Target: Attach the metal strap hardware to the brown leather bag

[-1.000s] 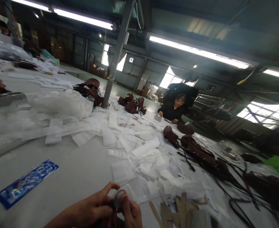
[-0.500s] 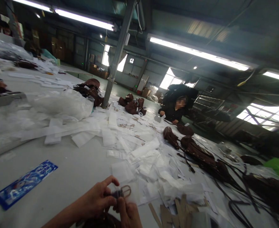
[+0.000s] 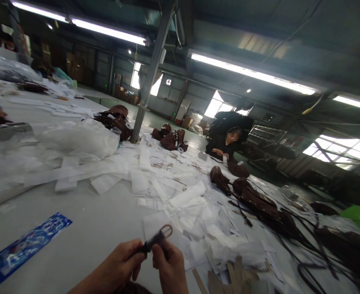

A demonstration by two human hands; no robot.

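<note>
In the head view, both hands are closed on a dark strap (image 3: pixel 153 241) with a metal loop buckle (image 3: pixel 167 231) at its upper end. My left hand (image 3: pixel 123 261) pinches the strap's lower part between thumb and fingers. Close by, my right hand (image 3: pixel 171 265) has its thumb and fingers on the strap just below the buckle. The loop points up and to the right, over pale sheets. Under my wrists a dark brown piece (image 3: pixel 134 288) shows at the bottom edge, mostly hidden.
Loose white sheets (image 3: pixel 195 204) cover the middle of the table. A blue printed packet (image 3: pixel 28 247) lies at left, grey-brown strips (image 3: pixel 236 273) at lower right. Brown leather-like bags with straps (image 3: pixel 256 196) lie at right. A co-worker (image 3: pixel 225 143) sits across; a metal post (image 3: pixel 151 73) rises behind.
My left index finger has come down from its raised position onto the strap. The buckle now stands higher and tilted up, with more of the strap showing. The co-worker's hands have come together.
</note>
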